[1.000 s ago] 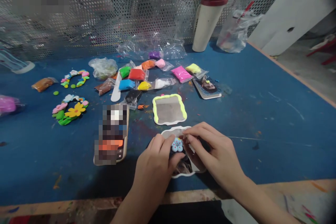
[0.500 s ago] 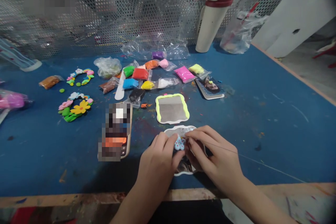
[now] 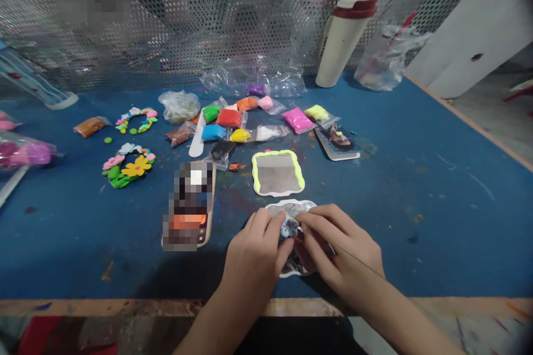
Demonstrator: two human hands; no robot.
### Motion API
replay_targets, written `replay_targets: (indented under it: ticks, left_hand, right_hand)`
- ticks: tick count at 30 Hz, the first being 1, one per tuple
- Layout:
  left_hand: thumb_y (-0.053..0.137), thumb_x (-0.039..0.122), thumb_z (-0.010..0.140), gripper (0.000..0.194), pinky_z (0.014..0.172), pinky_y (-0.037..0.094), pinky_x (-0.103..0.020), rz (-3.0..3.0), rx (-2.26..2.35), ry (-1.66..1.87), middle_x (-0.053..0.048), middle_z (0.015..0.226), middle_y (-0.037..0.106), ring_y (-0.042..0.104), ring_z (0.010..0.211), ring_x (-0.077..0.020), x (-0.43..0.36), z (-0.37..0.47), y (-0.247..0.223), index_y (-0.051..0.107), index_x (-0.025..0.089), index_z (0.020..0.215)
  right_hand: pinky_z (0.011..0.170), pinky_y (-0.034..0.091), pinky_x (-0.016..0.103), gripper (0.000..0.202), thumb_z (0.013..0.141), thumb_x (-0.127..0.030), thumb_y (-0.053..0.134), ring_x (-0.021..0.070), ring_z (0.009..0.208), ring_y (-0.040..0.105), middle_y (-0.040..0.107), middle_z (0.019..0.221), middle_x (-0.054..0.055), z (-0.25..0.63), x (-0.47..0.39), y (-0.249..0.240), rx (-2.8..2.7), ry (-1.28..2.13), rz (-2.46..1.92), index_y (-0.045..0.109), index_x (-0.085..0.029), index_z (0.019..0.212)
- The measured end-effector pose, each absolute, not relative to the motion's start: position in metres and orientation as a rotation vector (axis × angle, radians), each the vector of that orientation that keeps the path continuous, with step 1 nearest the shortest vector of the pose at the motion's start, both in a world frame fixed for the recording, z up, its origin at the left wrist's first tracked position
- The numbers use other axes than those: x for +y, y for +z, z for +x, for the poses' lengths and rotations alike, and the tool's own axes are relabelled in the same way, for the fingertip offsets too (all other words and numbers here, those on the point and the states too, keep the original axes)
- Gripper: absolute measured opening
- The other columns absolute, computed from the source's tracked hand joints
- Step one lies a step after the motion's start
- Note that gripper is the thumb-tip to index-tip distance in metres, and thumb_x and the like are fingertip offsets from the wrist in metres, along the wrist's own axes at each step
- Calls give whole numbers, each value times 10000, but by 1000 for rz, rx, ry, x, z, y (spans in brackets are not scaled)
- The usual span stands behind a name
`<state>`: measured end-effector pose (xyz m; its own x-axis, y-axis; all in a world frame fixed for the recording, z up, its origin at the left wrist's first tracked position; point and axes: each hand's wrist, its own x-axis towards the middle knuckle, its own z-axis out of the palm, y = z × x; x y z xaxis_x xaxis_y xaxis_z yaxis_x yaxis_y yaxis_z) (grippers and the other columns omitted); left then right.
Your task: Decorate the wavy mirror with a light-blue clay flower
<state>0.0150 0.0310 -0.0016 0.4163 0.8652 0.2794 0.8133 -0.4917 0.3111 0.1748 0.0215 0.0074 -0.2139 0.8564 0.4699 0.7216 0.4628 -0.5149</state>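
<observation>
A small light-blue clay flower (image 3: pixel 287 229) with red dots is pinched between the thumb and fingers of my left hand (image 3: pixel 255 247). Its right side looks grey. My right hand (image 3: pixel 343 244) is closed just beside the flower, fingertips together; what they hold is too small to make out. A thin dark strand runs over this hand toward the wrist. Under both hands lies a white wavy-edged mirror (image 3: pixel 300 275), partly covered. Just beyond it rests a second mirror (image 3: pixel 278 169), its frame largely edged in yellow clay.
Left of my hands lies a phone (image 3: pixel 209 205). Behind are several bagged clays, such as the red clay (image 3: pixel 229 117), and a white spatula (image 3: pixel 196 141). Two flower-decorated rings, one with a yellow flower (image 3: pixel 136 167), lie left. A tumbler (image 3: pixel 343 44) and plastic bag (image 3: pixel 381 61) stand at the back.
The blue flower has tilted in my left fingers, showing a greyish side. The strand at my right hand has swung closer to the forearm. The whole view has shifted slightly.
</observation>
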Motion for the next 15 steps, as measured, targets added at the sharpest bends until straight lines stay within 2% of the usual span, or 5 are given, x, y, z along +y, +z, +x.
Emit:
replay_targets:
  ticks: [15]
  left_hand:
    - [604, 116, 806, 298, 565, 483, -303, 2518, 1484, 617, -26, 766, 550, 552, 645, -193, 31, 14, 0, 604, 135, 1103]
  right_hand:
    - [611, 511, 324, 187, 838, -100, 501, 199, 702, 605, 668, 788, 97, 172, 22, 6, -2051, 163, -1258, 677, -137, 892]
